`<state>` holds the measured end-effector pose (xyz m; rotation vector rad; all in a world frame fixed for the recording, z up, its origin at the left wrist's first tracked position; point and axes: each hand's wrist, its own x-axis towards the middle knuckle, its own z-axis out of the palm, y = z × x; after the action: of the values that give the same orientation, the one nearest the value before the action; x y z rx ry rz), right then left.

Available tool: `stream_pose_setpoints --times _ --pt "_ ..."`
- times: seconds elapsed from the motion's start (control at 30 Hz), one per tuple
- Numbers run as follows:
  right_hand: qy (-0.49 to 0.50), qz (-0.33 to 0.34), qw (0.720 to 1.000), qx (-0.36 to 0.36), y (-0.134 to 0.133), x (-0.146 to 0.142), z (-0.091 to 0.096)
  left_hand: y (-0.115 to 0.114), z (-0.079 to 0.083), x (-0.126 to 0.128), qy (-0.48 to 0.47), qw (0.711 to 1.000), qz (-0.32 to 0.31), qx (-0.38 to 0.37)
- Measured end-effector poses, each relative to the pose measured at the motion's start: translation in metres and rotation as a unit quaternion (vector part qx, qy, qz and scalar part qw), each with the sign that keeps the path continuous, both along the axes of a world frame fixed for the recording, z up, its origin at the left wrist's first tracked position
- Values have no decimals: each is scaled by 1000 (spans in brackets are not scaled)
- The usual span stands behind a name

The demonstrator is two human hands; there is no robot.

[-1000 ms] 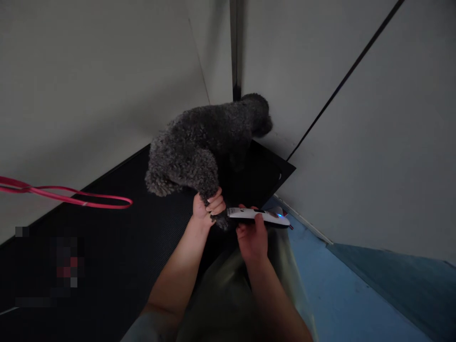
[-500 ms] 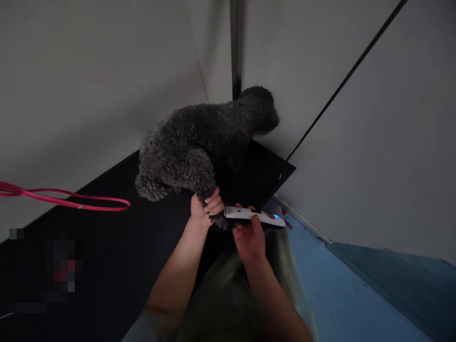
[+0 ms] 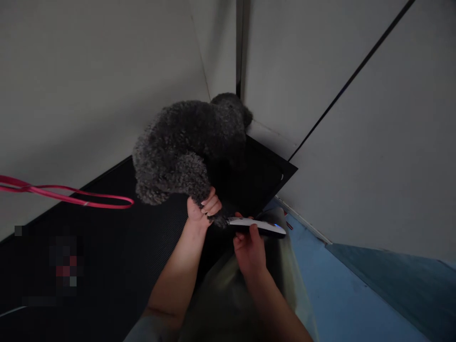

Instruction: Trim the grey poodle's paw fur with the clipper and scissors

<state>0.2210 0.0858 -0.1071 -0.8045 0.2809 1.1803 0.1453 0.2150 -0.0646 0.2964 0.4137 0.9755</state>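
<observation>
A small dark grey curly-haired dog (image 3: 185, 142) stands on a black ribbed mat (image 3: 117, 247), its head turned into the wall corner. My left hand (image 3: 201, 211) is closed round the dog's hind leg just above the paw, holding it back toward me. My right hand (image 3: 249, 247) grips a white and black hair clipper (image 3: 256, 225) with a small blue light, its head touching the paw.
Grey wall panels (image 3: 89, 85) enclose the mat on the left and behind. A pink leash loop (image 3: 71, 197) hangs in from the left. Blue floor (image 3: 342, 299) lies to the right. A shiny olive apron (image 3: 228, 294) covers my front.
The dog has turned its head left, deeper into the corner, and bunched up its body. Both hands kept their grip; the clipper dropped slightly.
</observation>
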Motion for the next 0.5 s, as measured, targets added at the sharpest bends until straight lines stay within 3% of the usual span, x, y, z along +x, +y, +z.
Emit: stream_pose_setpoints --times 0.23,0.5 --pt "-19 -33 999 3 2 -3 1 1 -2 2 19 1000 -4 5" --pt "-176 -55 983 -8 4 -26 7 -1 -8 2 47 998 -37 27"
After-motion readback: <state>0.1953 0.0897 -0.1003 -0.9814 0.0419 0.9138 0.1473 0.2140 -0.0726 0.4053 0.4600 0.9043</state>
